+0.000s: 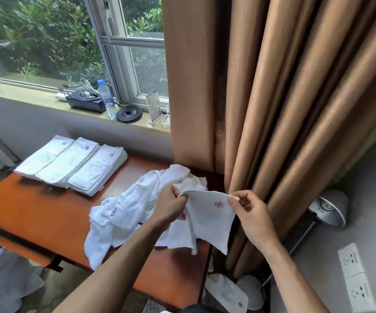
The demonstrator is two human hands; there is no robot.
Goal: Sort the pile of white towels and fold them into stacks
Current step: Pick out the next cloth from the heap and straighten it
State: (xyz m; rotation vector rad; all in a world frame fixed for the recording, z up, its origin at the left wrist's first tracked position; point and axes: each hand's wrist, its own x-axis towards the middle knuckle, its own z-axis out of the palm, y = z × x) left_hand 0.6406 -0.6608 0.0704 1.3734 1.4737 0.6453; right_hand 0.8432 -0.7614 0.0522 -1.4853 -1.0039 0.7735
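1. One towel (209, 220), white with a red mark, hangs stretched between two hands over the table's right edge.
2. The left hand (170, 206) pinches its top left corner, and the right hand (248, 211) pinches the top right corner between thumb and forefinger.
3. One loose pile (126, 213) of white towels lies on the table (35, 211), just behind the held towel. Two red marks show in it.
4. Three folded stacks (69, 163) sit side by side, touching, at the table's far left, each with a dark mark on top.
5. One floor towel (227, 292) lies beside the curtain (272, 109).
6. The sill (24, 98) holds one bottle (106, 98), one black box (85, 101) and one black disc (129, 113).
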